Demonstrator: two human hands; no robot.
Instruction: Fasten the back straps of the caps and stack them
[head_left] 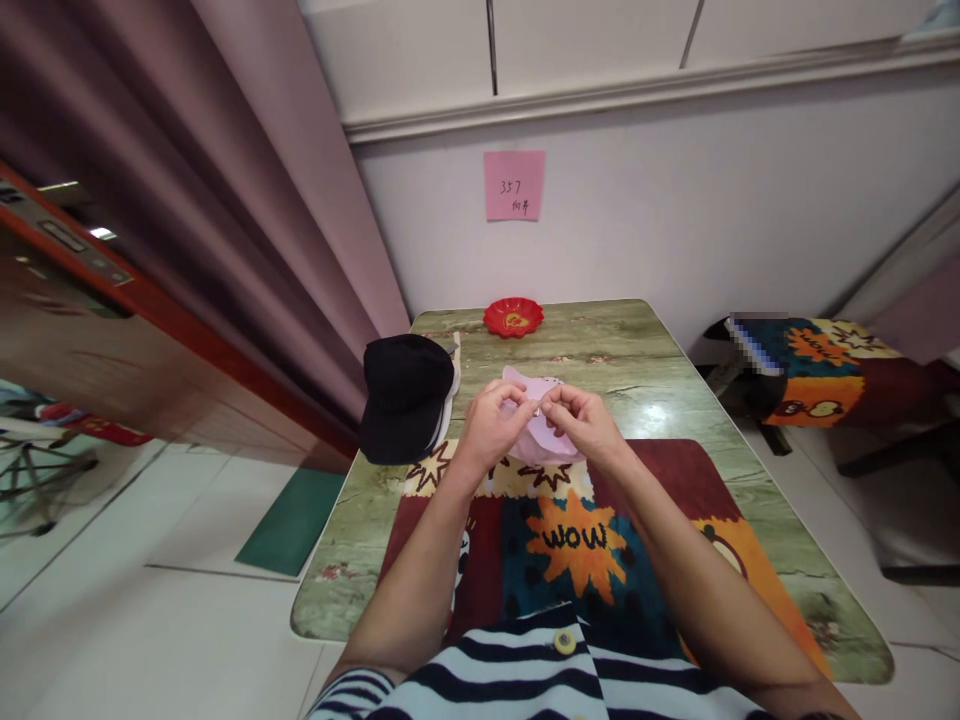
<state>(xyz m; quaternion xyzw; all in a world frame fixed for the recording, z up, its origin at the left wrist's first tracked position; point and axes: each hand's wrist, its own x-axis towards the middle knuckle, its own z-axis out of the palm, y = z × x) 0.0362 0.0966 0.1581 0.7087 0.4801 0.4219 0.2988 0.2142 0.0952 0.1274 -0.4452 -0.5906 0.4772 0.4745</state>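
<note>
Head view: pink cloth (pixel 551 440) lies beneath both hands' grip (pixel 538 408).

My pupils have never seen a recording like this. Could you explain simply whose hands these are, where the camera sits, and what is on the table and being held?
There is no robot here: a person works with two bare hands. The only picture comes from a camera on their head, looking forward and down.

On the table lie a red dish at the far edge, a black cap on the left and a colourful mat nearest the person. The left hand and right hand meet over a soft-looking pink item. The right fingertips seem to pinch something too small to name; the left's grip is unclear.
</note>
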